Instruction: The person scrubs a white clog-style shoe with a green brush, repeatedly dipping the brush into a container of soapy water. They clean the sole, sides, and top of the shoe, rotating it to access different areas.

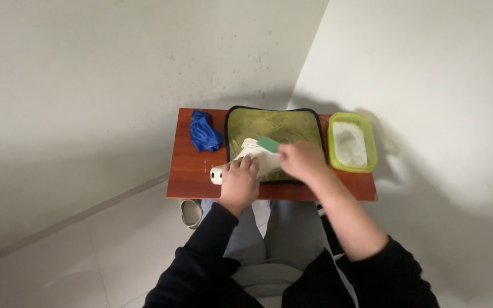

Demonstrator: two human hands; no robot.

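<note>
A white shoe (253, 155) lies on its side on an olive-green mat (269, 124) with a dark border. My left hand (239, 181) presses down on the shoe's near end and grips it. My right hand (302, 160) holds a small green brush (269, 144) against the upper part of the shoe. Both sleeves are black and pushed up the forearms.
The mat rests on a small reddish-brown wooden table (192, 177) set in a corner between pale walls. A crumpled blue cloth (203, 132) lies at the back left. A green tub of foamy water (351, 142) stands at the right. A slipper (190, 213) sits on the floor beneath.
</note>
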